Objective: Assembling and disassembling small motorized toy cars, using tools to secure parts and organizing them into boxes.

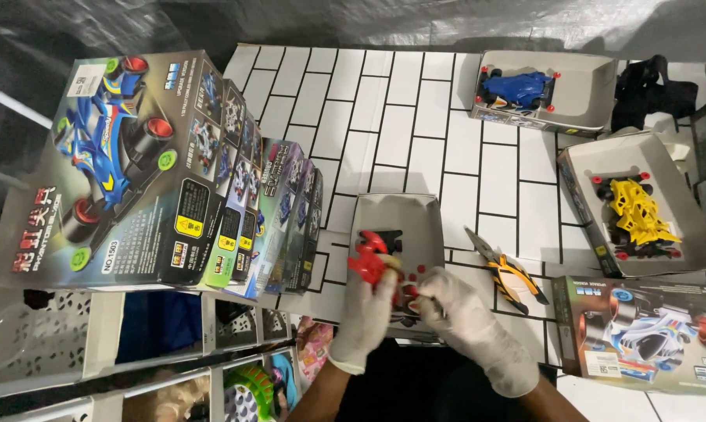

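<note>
— How far along are you?

— Blue toy racer [517, 88] and yellow toy racer [638, 212] sit finished at the desk's far right. My gloved left hand [366, 312] clamps the red plastic car body [369, 256] over the open grey box [397, 219] at the near edge; my right hand [464, 316] pinches a small part, unclear which.

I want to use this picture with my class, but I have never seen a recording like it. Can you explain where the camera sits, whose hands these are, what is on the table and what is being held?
The single picture comes from a camera worn on a person's head, looking down at their own gloved hands. The left hand holds a red toy car body over an open grey tray; the right hand works beside it, what it grips is unclear. On the white tiled table lie yellow-handled pliers, a blue car and a yellow car in open boxes, and a row of toy car boxes.
</note>
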